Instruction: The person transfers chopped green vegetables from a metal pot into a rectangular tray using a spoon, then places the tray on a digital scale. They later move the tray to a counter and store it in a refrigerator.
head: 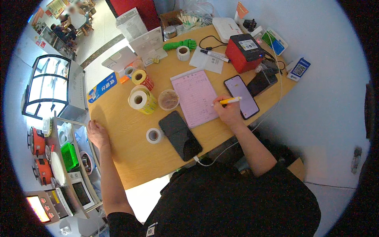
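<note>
My right hand (229, 111) grips a yellow and white pen (231, 100) and rests at the right edge of a pink form pad (194, 97), which bears handwriting. Just right of that hand lies a smartphone (241, 96) with its screen lit. My left hand (97, 134) rests at the left edge of the wooden table (127, 160), with no object visible in it; its fingers lie close together and partly hidden. Between my arms, a dark-screened smartphone (180, 134) with a white charging cable (213, 163) lies beside a small tape roll (154, 135).
Label rolls (142, 100) and a round plastic tub (168, 99) stand left of the pad. A red and black printer (244, 53), a marker (214, 55) and a white router (226, 28) sit toward the back. A shelf with a green basket (69, 157) is at left. People sit far off.
</note>
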`<state>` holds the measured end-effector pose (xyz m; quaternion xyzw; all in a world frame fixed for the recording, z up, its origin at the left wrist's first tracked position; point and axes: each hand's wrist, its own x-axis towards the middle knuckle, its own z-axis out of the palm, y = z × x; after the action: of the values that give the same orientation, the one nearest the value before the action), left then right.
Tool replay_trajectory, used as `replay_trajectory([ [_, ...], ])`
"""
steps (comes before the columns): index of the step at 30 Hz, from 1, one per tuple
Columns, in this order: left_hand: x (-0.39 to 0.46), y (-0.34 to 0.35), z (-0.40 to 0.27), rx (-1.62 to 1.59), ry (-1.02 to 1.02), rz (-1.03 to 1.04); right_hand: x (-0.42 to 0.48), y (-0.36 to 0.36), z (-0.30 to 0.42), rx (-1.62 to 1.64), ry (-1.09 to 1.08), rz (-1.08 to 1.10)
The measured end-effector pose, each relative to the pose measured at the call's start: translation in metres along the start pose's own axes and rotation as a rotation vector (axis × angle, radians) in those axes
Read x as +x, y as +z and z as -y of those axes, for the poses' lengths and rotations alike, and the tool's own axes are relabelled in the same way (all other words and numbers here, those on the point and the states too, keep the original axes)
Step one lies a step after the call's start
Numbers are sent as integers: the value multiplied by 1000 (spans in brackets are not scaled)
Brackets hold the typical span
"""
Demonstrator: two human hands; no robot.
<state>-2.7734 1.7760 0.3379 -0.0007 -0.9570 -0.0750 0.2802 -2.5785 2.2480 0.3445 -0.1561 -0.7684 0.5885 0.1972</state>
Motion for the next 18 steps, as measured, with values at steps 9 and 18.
replay_trajectory([
  [9, -1, 5, 6, -17, 32, -35, 0, 0, 5, -6, -21, -59],
  [18, -1, 8, 8, -24, 6, -29, 0, 0, 2, -36, -22, -72],
])
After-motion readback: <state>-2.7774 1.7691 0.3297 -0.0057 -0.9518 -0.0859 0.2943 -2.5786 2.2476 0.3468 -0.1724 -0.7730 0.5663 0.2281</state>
